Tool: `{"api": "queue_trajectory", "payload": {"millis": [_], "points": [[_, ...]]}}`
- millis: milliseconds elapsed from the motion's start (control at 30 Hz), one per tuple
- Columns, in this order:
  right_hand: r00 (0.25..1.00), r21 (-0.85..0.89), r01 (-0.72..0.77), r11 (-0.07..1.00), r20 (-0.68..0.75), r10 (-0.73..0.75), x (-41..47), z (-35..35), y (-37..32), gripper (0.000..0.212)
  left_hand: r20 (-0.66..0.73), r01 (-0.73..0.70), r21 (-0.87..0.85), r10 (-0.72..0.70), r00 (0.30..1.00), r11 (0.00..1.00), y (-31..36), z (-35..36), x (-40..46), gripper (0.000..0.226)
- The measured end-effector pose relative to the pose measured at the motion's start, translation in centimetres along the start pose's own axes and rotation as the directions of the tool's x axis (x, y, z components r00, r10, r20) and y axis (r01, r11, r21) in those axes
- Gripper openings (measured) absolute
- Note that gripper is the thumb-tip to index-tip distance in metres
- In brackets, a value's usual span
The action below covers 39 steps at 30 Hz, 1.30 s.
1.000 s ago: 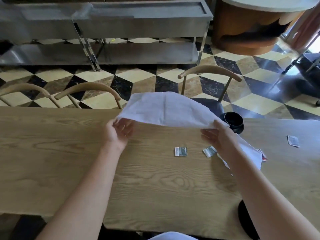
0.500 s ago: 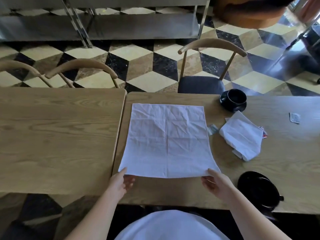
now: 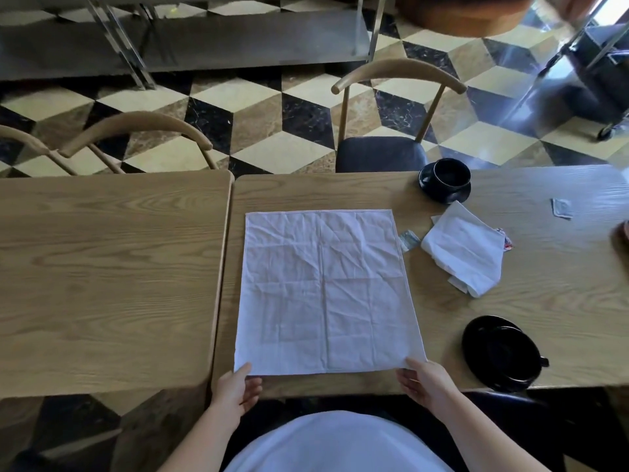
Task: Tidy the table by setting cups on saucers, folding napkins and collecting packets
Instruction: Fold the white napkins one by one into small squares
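A white cloth napkin point(image 3: 323, 291) lies spread flat on the right wooden table point(image 3: 442, 321). My left hand point(image 3: 236, 391) pinches its near left corner and my right hand point(image 3: 425, 386) pinches its near right corner. A second napkin point(image 3: 464, 252), loosely folded, lies to the right. One black cup on a saucer point(image 3: 446, 178) stands at the far edge, another point(image 3: 502, 354) near the front right edge. A small packet point(image 3: 408, 239) lies between the napkins, a white packet point(image 3: 561, 208) sits farther right, and a red-printed one point(image 3: 506, 240) peeks from under the folded napkin.
A second wooden table point(image 3: 109, 274) butts against the left side, with a narrow gap between them. Wooden chairs point(image 3: 394, 107) stand across the tables on a checkered floor. A metal shelf unit point(image 3: 204, 39) is at the back. A reddish object point(image 3: 623, 229) shows at the right edge.
The napkin was held up in the air a second ago; it has since been laid flat on the table. My hands came back to the near edge and still hold its corners.
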State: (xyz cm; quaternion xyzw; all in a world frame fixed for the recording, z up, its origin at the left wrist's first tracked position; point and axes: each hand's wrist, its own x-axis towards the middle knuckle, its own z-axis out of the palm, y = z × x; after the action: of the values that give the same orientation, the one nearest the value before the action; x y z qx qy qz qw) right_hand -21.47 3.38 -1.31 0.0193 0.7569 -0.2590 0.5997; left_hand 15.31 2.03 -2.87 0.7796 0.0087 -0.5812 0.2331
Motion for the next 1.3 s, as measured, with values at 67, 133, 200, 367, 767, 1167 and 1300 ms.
{"api": "queue_trajectory", "payload": {"millis": [67, 133, 200, 367, 767, 1167, 1300], "points": [[1.0, -0.029, 0.013, 1.0, -0.022, -0.014, 0.0, 0.2, -0.2, 0.009, -0.004, -0.014, 0.012, 0.014, 1.0, 1.0, 0.2, -0.3, 0.5, 0.014], [0.999, -0.051, 0.021, 0.998, -0.044, -0.023, 0.1, 0.3, -0.3, 0.012, -0.007, -0.041, 0.036, 0.042, 0.999, 0.998, 0.4, -0.5, 1.0, 0.014], [0.997, -0.077, 0.025, 0.997, -0.069, -0.031, 0.3, 0.4, -0.3, 0.017, -0.03, -0.077, 0.083, 0.08, 0.996, 0.994, 0.5, -0.5, 1.6, 0.016], [0.987, -0.167, 0.029, 0.986, -0.153, -0.055, 0.1, 0.7, 0.2, 0.019, -0.207, -0.197, 0.223, 0.244, 0.947, 0.955, 0.7, -0.2, 1.6, 0.01], [0.968, -0.244, 0.092, 0.965, -0.206, -0.144, 1.0, 2.8, -2.3, 0.008, -0.181, -0.234, 0.384, 0.322, 0.929, 0.893, 5.3, 2.0, 2.5, 0.029], [0.962, -0.308, 0.13, 0.942, -0.191, -0.196, 1.3, 1.6, -5.0, 0.008, -0.13, 0.023, -0.046, -0.029, 0.991, 0.999, 4.5, 2.7, 2.2, 0.037], [0.956, -0.124, 0.257, 0.958, -0.114, -0.271, 0.5, 1.3, -8.9, 0.003, 0.003, 0.014, -0.34, -0.013, 1.0, 0.94, 9.0, 3.6, 0.7, 0.022]]}}
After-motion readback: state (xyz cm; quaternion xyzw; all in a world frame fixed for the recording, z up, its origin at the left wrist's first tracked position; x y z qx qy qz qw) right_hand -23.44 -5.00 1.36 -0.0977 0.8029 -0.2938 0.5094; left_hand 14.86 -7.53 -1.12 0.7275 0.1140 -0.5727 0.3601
